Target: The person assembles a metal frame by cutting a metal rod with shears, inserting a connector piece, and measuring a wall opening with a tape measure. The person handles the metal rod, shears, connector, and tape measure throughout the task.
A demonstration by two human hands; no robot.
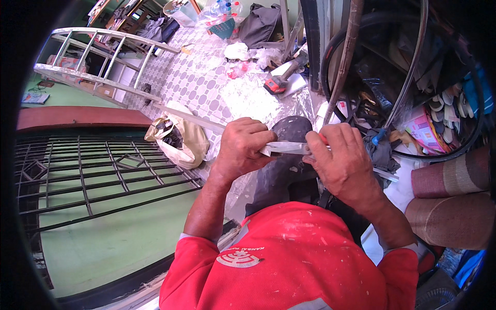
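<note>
- Left hand [242, 147] clamped on the tip of a thin metal blade [285, 148].
- Right hand [338, 160] clamped at its handle end.
- Blade looks stiff, light, probably sharp-edged; hold the flats.

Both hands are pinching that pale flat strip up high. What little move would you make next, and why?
Probably slide the right hand a little outward along the strip. Both it and the left hand crowd the strip's middle, so only a short stretch shows between them, with a long drop below.
</note>
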